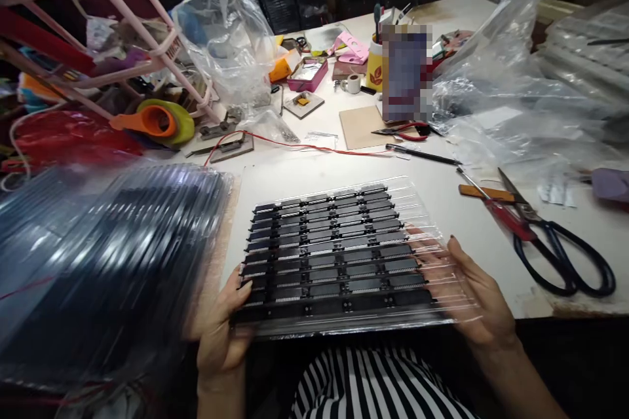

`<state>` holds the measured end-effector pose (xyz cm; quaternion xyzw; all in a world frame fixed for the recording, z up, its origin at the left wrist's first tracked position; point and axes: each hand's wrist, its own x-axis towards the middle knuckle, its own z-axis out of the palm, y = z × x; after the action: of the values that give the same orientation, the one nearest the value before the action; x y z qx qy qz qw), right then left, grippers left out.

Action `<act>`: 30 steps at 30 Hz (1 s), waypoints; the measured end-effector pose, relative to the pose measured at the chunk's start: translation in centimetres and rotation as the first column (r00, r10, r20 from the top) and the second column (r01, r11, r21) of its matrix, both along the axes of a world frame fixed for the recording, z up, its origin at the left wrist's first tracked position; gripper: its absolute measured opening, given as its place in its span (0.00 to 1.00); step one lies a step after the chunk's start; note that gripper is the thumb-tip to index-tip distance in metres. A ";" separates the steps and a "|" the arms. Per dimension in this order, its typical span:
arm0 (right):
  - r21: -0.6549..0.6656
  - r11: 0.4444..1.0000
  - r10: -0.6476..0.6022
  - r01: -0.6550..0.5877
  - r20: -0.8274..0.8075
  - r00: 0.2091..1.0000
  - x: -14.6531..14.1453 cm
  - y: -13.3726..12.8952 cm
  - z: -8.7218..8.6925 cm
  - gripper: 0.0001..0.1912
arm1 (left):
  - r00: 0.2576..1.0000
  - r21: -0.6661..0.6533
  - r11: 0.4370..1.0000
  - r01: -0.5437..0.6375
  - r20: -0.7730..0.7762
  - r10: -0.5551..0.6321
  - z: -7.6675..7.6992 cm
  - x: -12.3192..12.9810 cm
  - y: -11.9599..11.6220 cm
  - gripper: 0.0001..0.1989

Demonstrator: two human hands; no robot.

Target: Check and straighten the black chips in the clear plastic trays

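Fingers of the left hand and right hand grip opposite ends of the tray, held between them. Its rows look mostly filled with black parts; what is left cannot be told. A stack lies beyond the left fingers.

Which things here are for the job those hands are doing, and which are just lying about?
For the job:
clear plastic tray, held by the left hand and right hand
black parts in rows inside it
probably the blurry stack of similar-looking trays

Just lying about, it seems:
scissors
red-handled pliers
black pen
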<state>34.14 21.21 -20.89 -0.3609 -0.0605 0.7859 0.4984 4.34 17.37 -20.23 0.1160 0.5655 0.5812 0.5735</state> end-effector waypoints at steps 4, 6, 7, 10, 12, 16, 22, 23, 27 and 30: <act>-0.045 0.998 -0.036 0.039 0.056 0.998 0.9 -0.3 -0.8 0.21 | 1.000 -0.012 1.000 0.023 -0.012 -0.024 -0.2 0.3 0.2 0.21; -0.071 0.995 -0.069 0.075 0.078 0.995 1.3 -0.5 -1.2 0.23 | 0.999 -0.005 0.999 0.053 -0.008 -0.054 -0.3 0.4 0.3 0.20; -0.078 0.993 -0.077 0.083 0.079 0.994 1.5 -0.6 -1.3 0.23 | 0.998 0.002 0.998 0.068 -0.001 -0.068 -0.3 0.4 0.3 0.21; -0.088 0.995 -0.047 0.051 0.049 0.998 1.7 -0.6 -1.3 0.24 | 0.996 0.015 0.996 0.088 0.020 -0.088 -0.5 0.3 0.3 0.20; -0.091 0.996 0.000 0.002 0.017 1.000 1.8 -0.6 -1.2 0.24 | 0.996 0.015 0.996 0.084 0.025 -0.084 -0.7 0.2 0.2 0.19; -0.108 0.994 0.026 -0.028 -0.018 1.000 2.0 -0.7 -1.5 0.22 | 0.998 0.003 0.998 0.061 0.026 -0.061 -1.1 -0.4 -0.1 0.18; -0.122 0.992 0.012 -0.027 -0.115 0.993 1.8 -0.6 -1.4 0.21 | 0.999 -0.012 0.999 0.042 0.029 -0.042 -1.4 -1.3 -0.1 0.22; -0.117 0.993 0.011 -0.026 -0.125 0.992 1.7 -0.5 -1.3 0.20 | 0.999 -0.017 0.999 0.037 0.033 -0.037 -1.4 -1.4 0.0 0.23; -0.110 0.994 -0.016 -0.001 -0.159 0.987 1.3 -0.4 -1.1 0.20 | 0.990 -0.046 0.994 -0.101 0.096 0.105 -1.1 -1.5 0.1 0.21; -0.085 0.994 -0.081 0.068 -0.173 0.982 0.8 -0.7 -1.6 0.21 | 0.959 0.014 0.978 -0.210 0.197 0.203 -1.1 -1.2 -0.3 0.19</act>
<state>34.89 20.52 -22.46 -0.3113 0.0283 0.7973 0.5163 3.10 17.12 -21.35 0.0091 0.5055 0.6563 0.5601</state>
